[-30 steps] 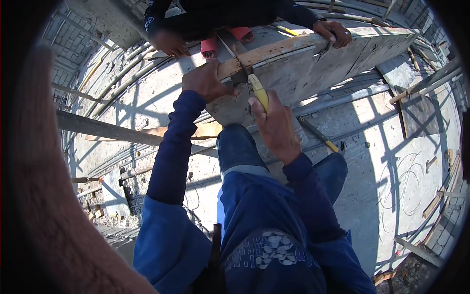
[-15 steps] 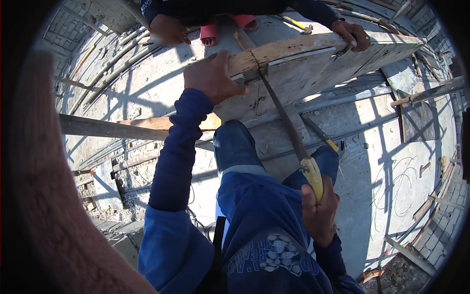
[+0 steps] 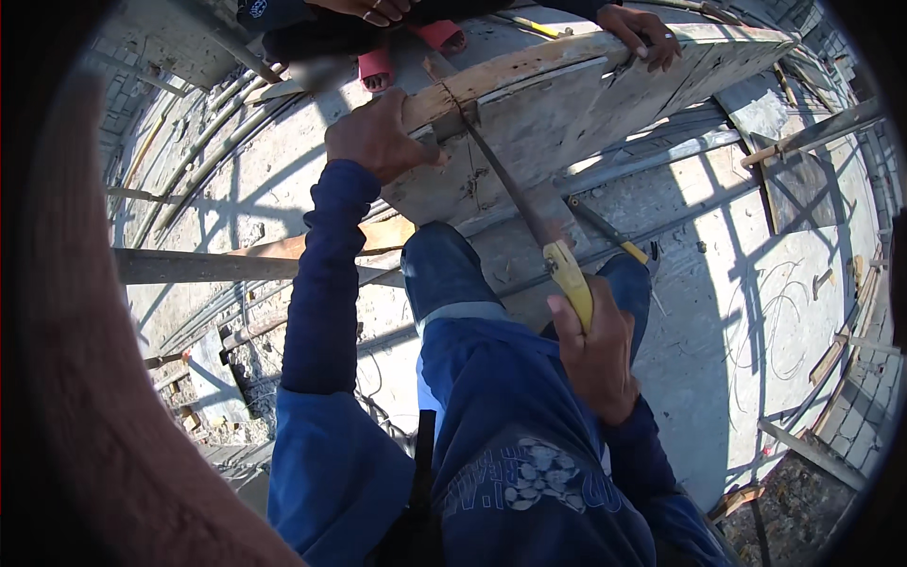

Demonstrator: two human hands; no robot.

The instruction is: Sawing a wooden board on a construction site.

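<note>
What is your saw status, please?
Right grip closed on yellow-handled metal handsaw; left grip holding grey wood-edged panel. Blade meeting panel's edge. Co-worker's hand on panel, apart from blade.

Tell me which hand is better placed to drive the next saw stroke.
The right hand, likely: it grips the yellow handle, and the saw blade meets the wooden edge. The left hand holds that edge, off the saw.

The saw handle [image 3: 573,289] looks like smooth plastic, the saw blade [image 3: 511,183] dull metal. The wooden rail [image 3: 524,68] is rough, the panel [image 3: 548,123] matt.
</note>
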